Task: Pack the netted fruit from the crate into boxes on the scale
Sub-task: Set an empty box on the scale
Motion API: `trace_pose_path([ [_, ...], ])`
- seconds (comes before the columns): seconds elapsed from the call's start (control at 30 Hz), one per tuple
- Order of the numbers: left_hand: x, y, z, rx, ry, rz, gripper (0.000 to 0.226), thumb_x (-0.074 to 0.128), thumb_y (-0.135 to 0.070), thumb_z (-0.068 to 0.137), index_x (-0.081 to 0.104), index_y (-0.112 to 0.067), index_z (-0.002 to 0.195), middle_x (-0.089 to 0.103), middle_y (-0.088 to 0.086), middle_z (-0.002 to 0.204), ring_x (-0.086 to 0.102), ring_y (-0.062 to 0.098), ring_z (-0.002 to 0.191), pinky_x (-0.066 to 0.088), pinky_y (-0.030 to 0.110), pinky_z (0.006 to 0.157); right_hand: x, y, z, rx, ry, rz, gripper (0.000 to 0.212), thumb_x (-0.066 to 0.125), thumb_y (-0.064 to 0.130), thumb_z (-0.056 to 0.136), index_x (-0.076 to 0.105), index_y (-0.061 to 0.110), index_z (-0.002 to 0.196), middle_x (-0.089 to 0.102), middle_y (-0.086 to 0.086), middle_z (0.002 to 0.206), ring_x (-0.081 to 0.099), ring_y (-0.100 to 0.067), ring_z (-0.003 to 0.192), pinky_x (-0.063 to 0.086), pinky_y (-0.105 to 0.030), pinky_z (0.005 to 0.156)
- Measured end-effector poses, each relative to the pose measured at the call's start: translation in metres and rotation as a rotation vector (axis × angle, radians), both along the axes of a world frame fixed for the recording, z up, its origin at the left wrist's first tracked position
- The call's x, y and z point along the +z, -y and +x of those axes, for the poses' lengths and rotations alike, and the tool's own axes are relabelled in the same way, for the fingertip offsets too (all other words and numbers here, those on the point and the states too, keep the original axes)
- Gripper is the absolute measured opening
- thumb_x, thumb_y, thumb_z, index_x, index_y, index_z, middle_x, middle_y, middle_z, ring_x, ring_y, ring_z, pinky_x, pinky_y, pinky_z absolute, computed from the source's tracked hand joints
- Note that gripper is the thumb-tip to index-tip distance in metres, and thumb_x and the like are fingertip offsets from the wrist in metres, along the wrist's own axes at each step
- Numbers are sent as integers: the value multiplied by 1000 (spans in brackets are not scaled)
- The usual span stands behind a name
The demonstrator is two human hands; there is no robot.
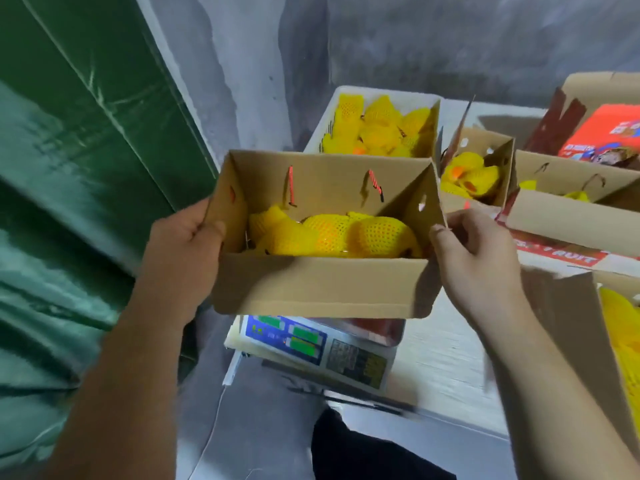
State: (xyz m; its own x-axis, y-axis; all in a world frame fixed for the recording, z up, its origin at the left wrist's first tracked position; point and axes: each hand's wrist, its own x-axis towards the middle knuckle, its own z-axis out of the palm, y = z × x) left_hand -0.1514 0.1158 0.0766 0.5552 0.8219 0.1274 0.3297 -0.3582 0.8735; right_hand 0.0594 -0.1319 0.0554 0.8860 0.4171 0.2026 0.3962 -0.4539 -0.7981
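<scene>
Both hands are taking the box (322, 289) by its short ends: the left hand (188, 244) is wrapping that end wall, thumb inside the rim and fingers hidden outside, while the right hand (474, 251) is pinching the opposite end's flap edge between thumb and curled fingers. Gripping at opposite ends is probably keeping the load level and leaving the open top free. Between the two grips, the netted fruit (332, 235) is lying on the box floor, filling it only low down. Directly under the grips the scale (311, 344) is sitting on the tabletop (446, 344), its display facing the person; whether the box is resting on the pan or hanging just above it cannot be told. Beyond the grips the crate (381, 95) is holding more netted fruit, close enough for short reaches. Past the right grip, other boxes (568, 216) are standing open, some already holding fruit.
</scene>
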Motion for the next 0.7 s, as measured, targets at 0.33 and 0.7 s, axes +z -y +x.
trace_pose_path([
  [0.33, -62, -82, 67, -170, -223, -142, 25, 53, -30, 109, 74, -22, 98, 59, -8, 62, 50, 2, 57, 39, 25, 57, -51, -35, -6, -189, -151, -164, 7, 59, 26, 90, 63, 20, 87, 66, 2, 80, 59, -14, 75, 40, -30, 61],
  [0.7, -75, -105, 21, -249, -109, -565, 24, 52, -40, 109, 72, -29, 103, 80, -5, 98, 78, 17, 90, 62, 36, 84, -31, -51, -90, -517, -16, -176, 32, 59, 28, 93, 64, 18, 123, 61, -9, 105, 56, -31, 99, 45, -41, 86],
])
